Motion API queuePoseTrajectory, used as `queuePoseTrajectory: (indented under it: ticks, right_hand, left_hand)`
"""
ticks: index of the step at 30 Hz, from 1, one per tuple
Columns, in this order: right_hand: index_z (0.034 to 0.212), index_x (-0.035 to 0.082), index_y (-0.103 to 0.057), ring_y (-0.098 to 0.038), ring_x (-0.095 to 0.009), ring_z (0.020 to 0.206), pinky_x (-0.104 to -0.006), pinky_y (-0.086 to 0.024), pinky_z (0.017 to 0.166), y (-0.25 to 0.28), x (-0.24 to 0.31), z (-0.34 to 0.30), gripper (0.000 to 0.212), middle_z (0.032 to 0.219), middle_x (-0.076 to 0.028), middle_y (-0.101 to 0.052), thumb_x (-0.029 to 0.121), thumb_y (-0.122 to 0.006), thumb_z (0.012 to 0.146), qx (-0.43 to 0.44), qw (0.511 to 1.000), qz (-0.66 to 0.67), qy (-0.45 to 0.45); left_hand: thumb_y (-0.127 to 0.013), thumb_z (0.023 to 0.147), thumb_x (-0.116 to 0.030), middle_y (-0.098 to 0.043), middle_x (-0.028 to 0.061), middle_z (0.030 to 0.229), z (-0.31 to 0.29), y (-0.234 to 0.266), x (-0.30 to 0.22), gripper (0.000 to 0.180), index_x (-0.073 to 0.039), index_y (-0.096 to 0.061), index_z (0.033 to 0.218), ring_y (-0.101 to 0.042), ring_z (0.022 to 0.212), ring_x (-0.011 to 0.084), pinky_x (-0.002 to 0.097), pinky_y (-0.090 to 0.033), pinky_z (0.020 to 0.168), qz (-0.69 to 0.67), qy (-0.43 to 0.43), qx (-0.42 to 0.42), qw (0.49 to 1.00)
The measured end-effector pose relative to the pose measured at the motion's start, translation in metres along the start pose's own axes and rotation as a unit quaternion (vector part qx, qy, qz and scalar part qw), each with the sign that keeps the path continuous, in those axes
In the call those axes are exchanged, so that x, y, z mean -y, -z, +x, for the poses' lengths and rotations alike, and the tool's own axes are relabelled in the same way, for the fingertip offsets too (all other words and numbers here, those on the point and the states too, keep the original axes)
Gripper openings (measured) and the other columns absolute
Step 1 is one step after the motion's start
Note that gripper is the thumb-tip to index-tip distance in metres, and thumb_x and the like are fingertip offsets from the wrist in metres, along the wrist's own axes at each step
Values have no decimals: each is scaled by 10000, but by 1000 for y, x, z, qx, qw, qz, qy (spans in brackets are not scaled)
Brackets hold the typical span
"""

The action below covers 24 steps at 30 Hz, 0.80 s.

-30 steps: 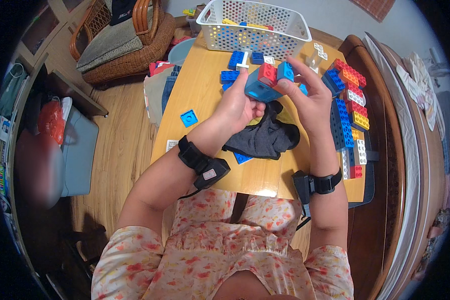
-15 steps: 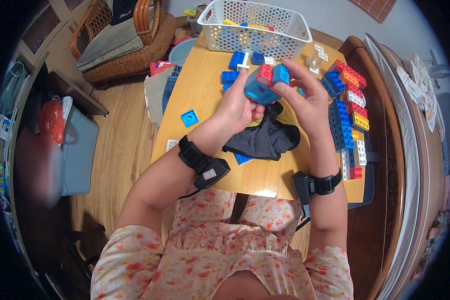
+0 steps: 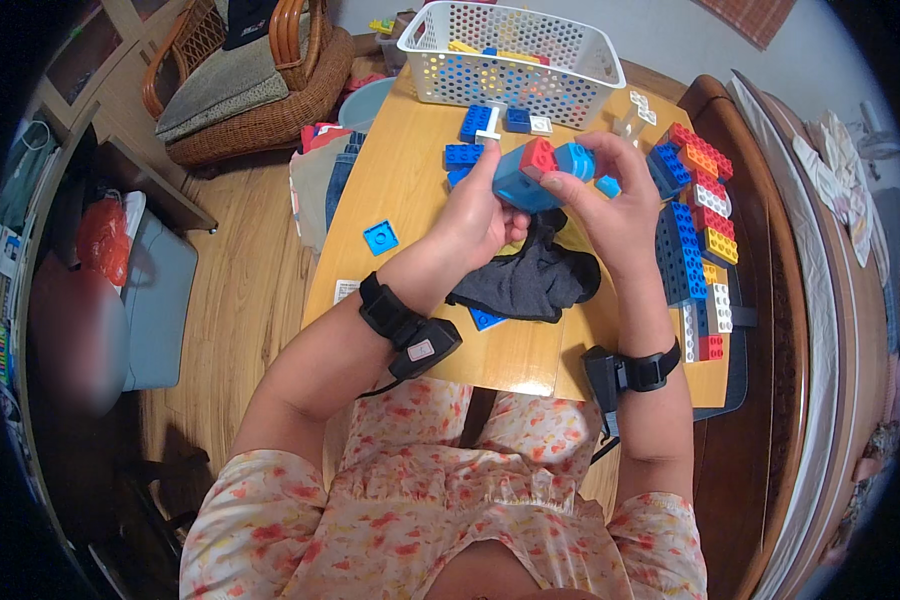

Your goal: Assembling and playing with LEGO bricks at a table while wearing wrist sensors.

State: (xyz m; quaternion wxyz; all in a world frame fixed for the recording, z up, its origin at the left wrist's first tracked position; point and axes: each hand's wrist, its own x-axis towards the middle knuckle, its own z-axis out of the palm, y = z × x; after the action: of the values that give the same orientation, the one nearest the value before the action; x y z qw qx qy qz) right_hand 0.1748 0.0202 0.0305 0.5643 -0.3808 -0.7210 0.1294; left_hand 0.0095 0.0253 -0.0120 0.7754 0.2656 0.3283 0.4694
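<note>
In my left hand [image 3: 468, 215] is a light-blue toy block piece [image 3: 518, 186], gripped from the left with the thumb along its side. A red brick [image 3: 539, 157] sits on top of it. My right hand [image 3: 618, 195] pinches a light-blue brick [image 3: 576, 160] between thumb and fingers, right beside the red one. Whether these two bricks are joined I cannot tell. Below both hands a dark grey cloth [image 3: 530, 278] lies crumpled on the wooden table [image 3: 420, 300], partly over a blue piece [image 3: 486, 319].
A white perforated basket [image 3: 510, 80] with bricks stands at the table's far edge. Joined coloured bricks [image 3: 682, 255] line the right side. Blue bricks [image 3: 462, 155] and a white piece [image 3: 489, 127] lie beyond my left hand; a light-blue plate [image 3: 380, 237] lies left.
The light-blue brick in my right fingers has shifted slightly right and tilted. The piece in my left hand has turned a little. My right fingers have moved slightly down and right.
</note>
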Motion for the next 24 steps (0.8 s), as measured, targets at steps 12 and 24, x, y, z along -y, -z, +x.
queuePoseTrajectory:
  ticks: [12, 24]
  right_hand:
    - [1040, 38, -661, -586, -139, 743, -281, -500, 686, -2, 1, 0, 452, 857, -46, -626, 225, -872, 687, 17, 1000, 13, 4]
    - [1027, 45, -652, -595, -157, 794, -281, -507, 677, -3, 4, 1, 402, 902, -51, -597, 224, -845, 724, 11, 1000, -17, -2]
  left_hand:
    - [-251, 1000, -631, -593, 37, 884, 3, 4, -1, 577, -168, -544, 1181, -452, 593, 164, 299, -351, 540, -15, 11, 0, 1000]
    - [-241, 1003, -627, -596, 40, 889, 0, 1, -1, 578, -171, -542, 1193, -438, 596, 160, 295, -335, 543, -10, 8, 3, 1000]
